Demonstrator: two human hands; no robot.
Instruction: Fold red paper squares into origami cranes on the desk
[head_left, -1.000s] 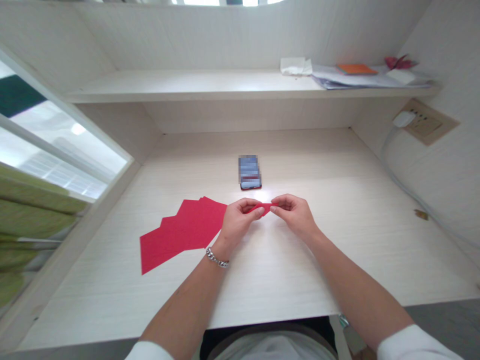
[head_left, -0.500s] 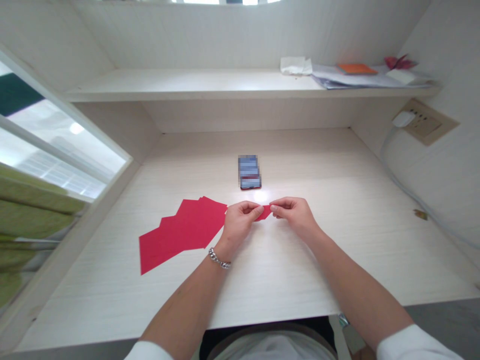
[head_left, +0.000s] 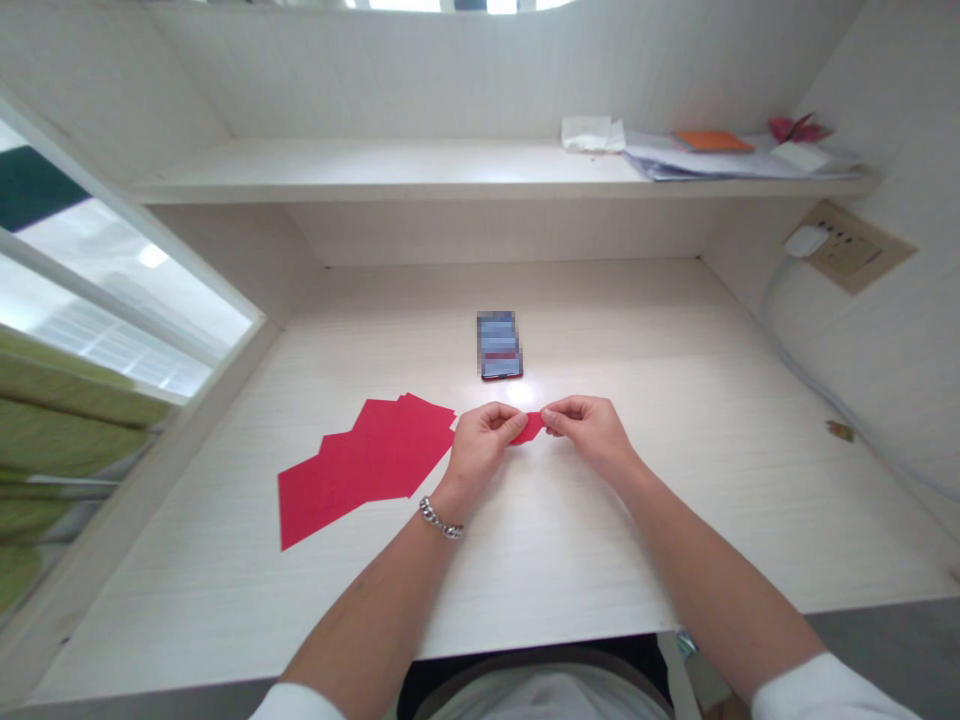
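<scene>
A small folded piece of red paper (head_left: 531,428) is held between my two hands, just above the desk. My left hand (head_left: 484,440) pinches its left part between thumb and fingers, covering much of it. At its right end, the thumb and fingertips of my right hand (head_left: 589,428) pinch the tip. Several flat red paper sheets (head_left: 367,455) lie overlapped and fanned out on the desk, left of my left hand. A silver chain bracelet (head_left: 441,518) circles my left wrist.
Beyond my hands a phone (head_left: 499,345) lies on the pale desk (head_left: 637,320). Papers (head_left: 652,160) and an orange pad (head_left: 712,140) rest on the shelf (head_left: 375,170). On the right wall a socket (head_left: 855,250) has a plugged-in white cable (head_left: 795,365). A window stands at left.
</scene>
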